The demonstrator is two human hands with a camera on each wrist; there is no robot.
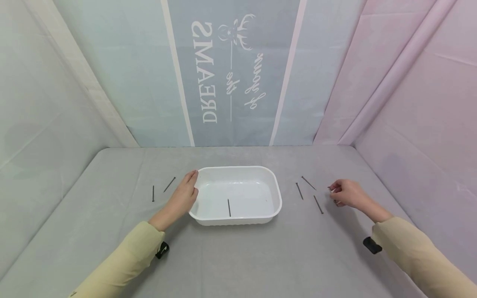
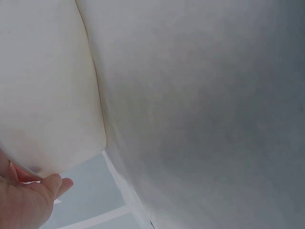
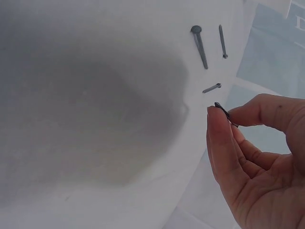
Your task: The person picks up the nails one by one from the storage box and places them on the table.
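A glossy white plastic tray (image 1: 273,194) and dull grey metal nails (image 1: 318,204) lie on matt grey cloth (image 1: 261,256).

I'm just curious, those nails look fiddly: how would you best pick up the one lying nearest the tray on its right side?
That nail lies flat on the cloth, thin and apart from its neighbours. I'd probably come straight down from above and pinch across the middle of its shank with thumb and forefinger, as the right hand pinches its own nail.
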